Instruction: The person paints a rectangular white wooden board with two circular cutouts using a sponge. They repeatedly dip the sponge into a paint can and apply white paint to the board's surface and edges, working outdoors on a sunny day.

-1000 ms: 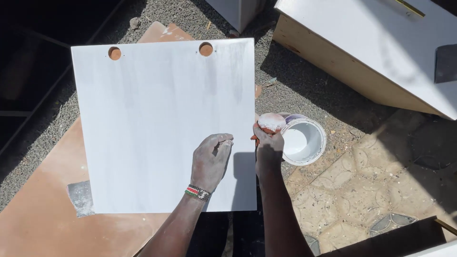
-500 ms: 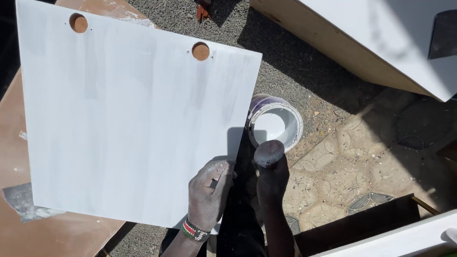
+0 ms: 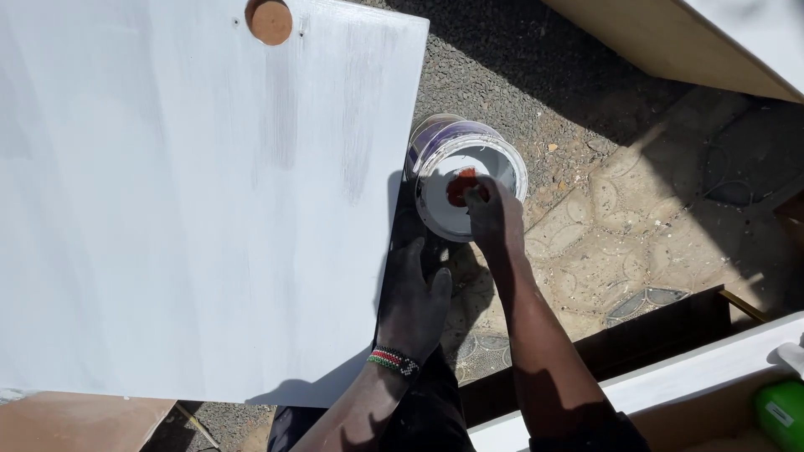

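Note:
A large white-painted board [image 3: 193, 192] with a round hole near its top edge fills the left of the view. My left hand [image 3: 412, 301], wearing a beaded wristband, rests flat on the board's right edge, fingers together. My right hand [image 3: 494, 219] reaches into a small round paint tub [image 3: 511, 163] of white paint on the ground beside the board. It holds a reddish-orange pad or cloth [image 3: 461, 186] that dips into the paint.
The ground is gravel and patterned stone paving [image 3: 636, 226]. A pale wooden panel [image 3: 712, 42] lies at the top right. A dark board and a white-edged box [image 3: 670, 377] sit at the lower right, with a green object [image 3: 783, 410] in its corner.
The view has moved closer and shifted left. My right hand went from hovering beside the tub to dipping the reddish pad into the paint. My left hand stayed on the board's edge.

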